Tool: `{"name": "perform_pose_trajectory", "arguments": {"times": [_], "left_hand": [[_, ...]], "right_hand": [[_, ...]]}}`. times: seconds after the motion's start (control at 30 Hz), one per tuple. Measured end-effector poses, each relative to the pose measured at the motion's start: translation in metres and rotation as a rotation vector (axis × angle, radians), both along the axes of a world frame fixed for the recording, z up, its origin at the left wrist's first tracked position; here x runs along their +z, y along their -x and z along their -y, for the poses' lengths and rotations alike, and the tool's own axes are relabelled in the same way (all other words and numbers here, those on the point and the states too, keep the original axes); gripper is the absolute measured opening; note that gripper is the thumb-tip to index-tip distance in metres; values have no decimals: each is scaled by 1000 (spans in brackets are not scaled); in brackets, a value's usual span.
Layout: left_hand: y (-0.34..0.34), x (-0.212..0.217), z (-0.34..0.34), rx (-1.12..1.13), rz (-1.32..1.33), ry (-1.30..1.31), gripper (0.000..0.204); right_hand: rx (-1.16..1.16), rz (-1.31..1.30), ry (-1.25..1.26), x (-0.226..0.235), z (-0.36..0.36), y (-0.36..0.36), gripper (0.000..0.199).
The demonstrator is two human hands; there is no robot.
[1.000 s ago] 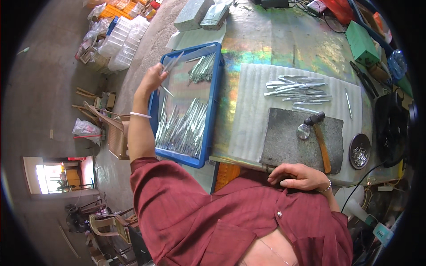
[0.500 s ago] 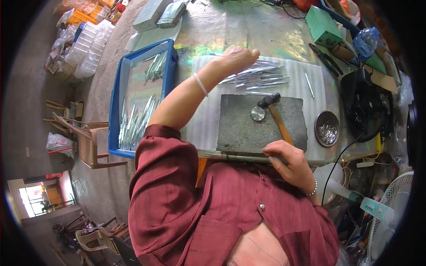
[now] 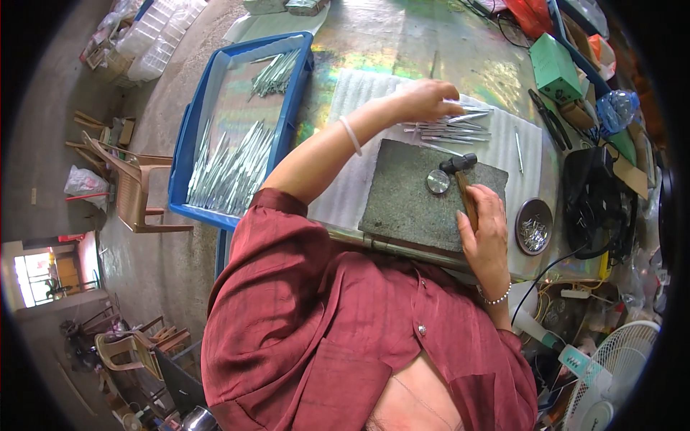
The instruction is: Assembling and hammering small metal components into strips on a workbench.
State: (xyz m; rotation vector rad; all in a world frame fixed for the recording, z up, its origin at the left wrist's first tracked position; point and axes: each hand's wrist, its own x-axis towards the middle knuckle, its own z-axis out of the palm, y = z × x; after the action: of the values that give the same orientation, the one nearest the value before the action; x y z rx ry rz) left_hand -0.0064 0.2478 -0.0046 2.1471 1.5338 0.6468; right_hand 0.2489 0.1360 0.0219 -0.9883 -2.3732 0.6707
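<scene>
My left hand (image 3: 430, 100) is over the far side of a pile of thin silvery metal rods (image 3: 456, 131), fingers bent down and closed. Whatever its fingertips hold is hidden. With my right hand (image 3: 486, 230) I grip the wooden handle of a hammer (image 3: 468, 201), thumb on one side and fingers on the other. The hammer's dark head rests at the far right part of a grey stone slab (image 3: 406, 205). Beside the head a small round shiny metal disc (image 3: 438, 182) lies on the slab.
A blue tray (image 3: 296, 93) at the left holds many similar rods. One single rod (image 3: 519, 151) lies apart on the white foam sheet (image 3: 352, 158). A round dish of small metal pieces (image 3: 534, 227), pliers (image 3: 550, 120) and a green box (image 3: 555, 68) are at the right.
My right hand has moved up from the slab's near edge and closed round the hammer handle. My left hand stays over the rods, its fingers now bent down. The whole view has shifted.
</scene>
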Motion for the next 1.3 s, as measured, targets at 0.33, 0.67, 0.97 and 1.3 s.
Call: {"name": "perform_pose_trajectory", "arguments": {"times": [0.33,0.67,0.97,1.3], "left_hand": [[43,12,6,341,311,20,27],[92,-17,40,706,114,18,25],[81,-63,24,605,-144,128,27],[60,20,117,755,319,-335,18]], "right_hand": [[-130,251,-171,1,5,7,47],[-83,-86,247,3,6,-22,35],[-158,-442,698,-30,9,-28,18],[-121,-758,731,-6,18,-2,17]]}}
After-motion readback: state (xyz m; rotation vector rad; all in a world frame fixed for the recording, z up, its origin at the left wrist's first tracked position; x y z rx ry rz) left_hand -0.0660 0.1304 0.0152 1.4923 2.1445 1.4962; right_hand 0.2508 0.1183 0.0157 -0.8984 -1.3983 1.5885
